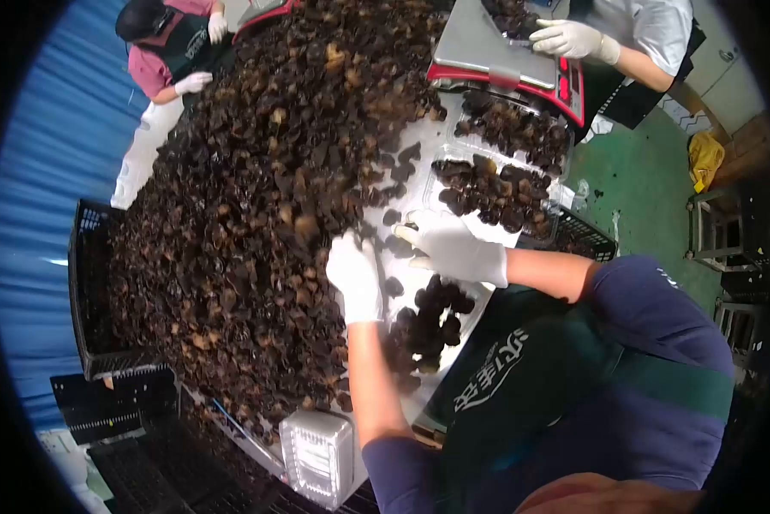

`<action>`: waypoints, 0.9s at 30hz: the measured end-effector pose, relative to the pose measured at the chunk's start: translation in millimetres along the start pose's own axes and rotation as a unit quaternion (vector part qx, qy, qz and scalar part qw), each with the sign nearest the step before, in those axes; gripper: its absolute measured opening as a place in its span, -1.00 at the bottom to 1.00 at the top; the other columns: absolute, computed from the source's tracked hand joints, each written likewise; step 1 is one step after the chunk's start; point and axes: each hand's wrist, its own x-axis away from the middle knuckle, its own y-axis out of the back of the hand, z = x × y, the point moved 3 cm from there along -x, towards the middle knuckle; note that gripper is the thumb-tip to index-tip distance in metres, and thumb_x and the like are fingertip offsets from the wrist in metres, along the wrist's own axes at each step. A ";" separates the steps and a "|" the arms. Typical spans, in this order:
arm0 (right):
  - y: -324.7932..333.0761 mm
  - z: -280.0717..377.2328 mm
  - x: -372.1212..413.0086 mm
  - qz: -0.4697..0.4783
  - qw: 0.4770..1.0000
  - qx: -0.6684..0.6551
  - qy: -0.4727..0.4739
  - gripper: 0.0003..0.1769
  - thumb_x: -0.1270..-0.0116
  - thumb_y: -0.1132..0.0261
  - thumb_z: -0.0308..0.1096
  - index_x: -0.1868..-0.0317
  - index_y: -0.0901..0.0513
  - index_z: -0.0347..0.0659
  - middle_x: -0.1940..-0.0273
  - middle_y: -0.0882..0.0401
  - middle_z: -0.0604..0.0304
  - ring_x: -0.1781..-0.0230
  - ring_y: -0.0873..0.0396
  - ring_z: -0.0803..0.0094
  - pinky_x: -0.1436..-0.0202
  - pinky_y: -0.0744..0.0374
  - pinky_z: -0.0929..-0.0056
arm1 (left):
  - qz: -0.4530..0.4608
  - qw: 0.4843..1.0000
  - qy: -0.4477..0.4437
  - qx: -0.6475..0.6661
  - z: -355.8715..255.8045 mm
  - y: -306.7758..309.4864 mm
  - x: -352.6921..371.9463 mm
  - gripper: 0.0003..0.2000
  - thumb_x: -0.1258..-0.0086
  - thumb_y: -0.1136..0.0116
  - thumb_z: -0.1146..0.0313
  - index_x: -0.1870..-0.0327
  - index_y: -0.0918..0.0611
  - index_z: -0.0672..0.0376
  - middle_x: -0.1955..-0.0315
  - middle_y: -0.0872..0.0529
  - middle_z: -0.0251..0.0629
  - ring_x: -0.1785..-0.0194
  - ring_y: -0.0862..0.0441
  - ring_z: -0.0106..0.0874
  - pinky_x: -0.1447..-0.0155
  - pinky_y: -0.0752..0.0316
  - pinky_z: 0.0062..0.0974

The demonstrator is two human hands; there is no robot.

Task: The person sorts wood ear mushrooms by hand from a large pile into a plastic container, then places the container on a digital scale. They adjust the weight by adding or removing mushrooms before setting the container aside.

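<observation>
A wide heap of dark brown wood ear mushrooms (256, 197) covers much of the white table (419, 193). At the heap's near edge is my white-gloved left hand (356, 278), its fingers curled; what they hold, if anything, is hidden. My right hand (458, 247), also gloved, is over the bare strip of table, a dark piece showing between its fingertips. Loose mushrooms (432, 321) lie below it. Just beyond sits a clear plastic tray of mushrooms (496, 193), with another filled tray (518, 133) behind it.
A red and grey scale (505, 64) stands at the upper right, beside a co-worker's gloved hand (573, 40). Another co-worker (167, 47) is across the heap. A black crate (89, 291) borders the left side. Clear empty trays (318, 458) sit at the bottom.
</observation>
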 end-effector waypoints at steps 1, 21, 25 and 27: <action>-30.0 -19.2 -3.8 -0.039 0.999 -0.014 -0.016 -0.31 -0.27 -0.28 -0.07 -0.32 -0.42 -0.32 -0.01 -0.48 -0.19 -0.05 -0.47 -0.05 -0.08 -0.45 0.02 | -0.026 1.000 -0.011 0.001 2.5 3.4 5.4 -0.80 -0.33 -0.16 0.31 0.14 -0.65 0.22 0.24 -0.66 -0.08 0.15 -0.65 -0.11 0.06 -0.55 -0.19; -7.3 -15.0 -19.6 0.006 0.969 -0.239 -0.056 -0.82 -0.31 -0.24 -0.37 0.13 -0.65 -0.24 0.26 -0.58 0.07 0.30 -0.52 0.27 0.18 -0.53 0.31 | -0.130 0.956 0.139 0.222 7.1 107.2 184.7 -0.94 -0.19 -0.30 0.59 0.35 -0.66 0.24 0.27 -0.66 -0.20 0.19 -0.60 -0.35 0.03 -0.50 -0.42; 3.8 34.4 4.6 0.048 0.960 -0.275 -0.023 -0.85 -0.32 -0.27 -0.31 0.18 -0.66 -0.15 0.19 -0.60 0.14 0.16 -0.57 0.30 0.07 -0.54 0.32 | -0.028 0.992 0.089 0.085 -6.2 65.6 221.2 -0.88 -0.14 -0.35 0.51 0.30 -0.69 0.19 0.25 -0.67 -0.15 0.15 -0.62 -0.21 0.00 -0.52 -0.30; -0.5 56.2 19.0 0.062 0.963 -0.238 0.114 -0.83 -0.33 -0.22 -0.23 0.24 -0.66 -0.10 0.22 -0.56 0.17 0.10 -0.55 0.18 0.00 -0.53 0.24 | -0.037 0.994 0.074 0.074 -11.1 72.4 217.1 -0.88 -0.14 -0.36 0.50 0.31 -0.68 0.18 0.26 -0.67 -0.15 0.17 -0.62 -0.21 0.03 -0.52 -0.31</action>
